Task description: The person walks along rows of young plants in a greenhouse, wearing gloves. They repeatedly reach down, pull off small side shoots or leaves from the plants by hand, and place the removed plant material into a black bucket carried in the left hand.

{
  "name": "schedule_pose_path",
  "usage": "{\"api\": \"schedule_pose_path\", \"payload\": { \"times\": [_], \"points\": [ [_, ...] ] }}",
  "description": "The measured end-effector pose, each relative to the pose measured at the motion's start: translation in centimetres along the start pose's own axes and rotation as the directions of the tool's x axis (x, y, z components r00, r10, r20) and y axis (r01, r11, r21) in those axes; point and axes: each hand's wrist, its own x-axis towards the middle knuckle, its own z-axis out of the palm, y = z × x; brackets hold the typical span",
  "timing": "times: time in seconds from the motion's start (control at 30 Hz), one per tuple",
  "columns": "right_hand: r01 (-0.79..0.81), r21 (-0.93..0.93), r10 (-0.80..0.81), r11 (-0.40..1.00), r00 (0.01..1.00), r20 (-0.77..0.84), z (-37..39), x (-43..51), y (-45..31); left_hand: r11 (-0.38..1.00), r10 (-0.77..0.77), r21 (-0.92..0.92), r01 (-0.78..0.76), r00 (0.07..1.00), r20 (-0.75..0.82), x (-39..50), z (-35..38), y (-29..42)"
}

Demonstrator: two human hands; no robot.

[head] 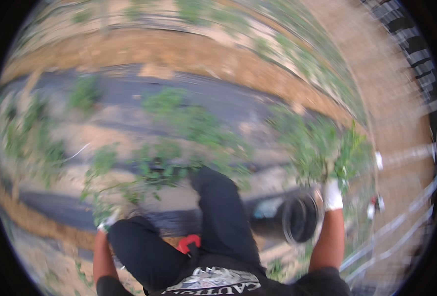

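Observation:
My right hand (332, 196), in a white glove, reaches out to the right and is closed around a leafy green plant (346, 155); the leaves hide most of its fingers. My left hand (108, 222), also gloved, is low beside my bent left knee (129, 231). Green leafy stems (105, 188) cover that hand in part, and its grip is hidden. More foliage (159, 168) spreads in front of my knees. A black bucket (301, 218) with a clear rim lies on its side between my right leg and right forearm. Much of the view is motion-blurred.
Dark plastic mulch film (218, 88) with sandy soil on it runs across in front, bearing several blurred plants (196, 118). Beyond it runs a bare soil furrow (159, 48). A red object (189, 243) shows between my thighs. Pale pipes or straps (392, 225) lie at right.

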Motion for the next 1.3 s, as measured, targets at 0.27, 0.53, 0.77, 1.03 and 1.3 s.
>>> {"api": "schedule_pose_path", "payload": {
  "times": [0.27, 0.53, 0.77, 1.03, 1.3],
  "points": [
    [-0.167, 0.396, 0.276, 0.903, 0.931, -0.238, -6.2, -1.8, 14.2, 0.94, -0.252, -0.28, 0.195, 0.95, -0.183, -14.9, -8.5, -2.7],
    [-0.344, -0.608, 0.549, 0.715, 0.815, 0.185, -1.3, -21.1, 23.4, 0.793, 0.251, 0.602, 0.092, 0.851, -0.461, -17.9, -11.4, 31.9],
    [-0.411, -0.472, 0.622, 0.779, 0.595, 0.509, 0.5, -19.9, 26.6, 0.748, 0.548, 0.464, -0.474, 0.836, -0.029, -13.2, -1.7, 36.5],
    [-0.399, -0.501, 0.627, 0.768, 0.629, 0.46, -2.7, -20.9, 25.9, 0.762, 0.34, 0.53, -0.372, 0.926, 0.161, -9.7, 1.6, 34.6],
    [-0.268, -0.499, 0.55, 0.824, 0.589, 0.592, -0.9, -30.5, 11.4, 0.832, 0.223, 0.491, -0.257, 0.966, 0.128, -10.1, -0.3, 33.7]
  ]
}}
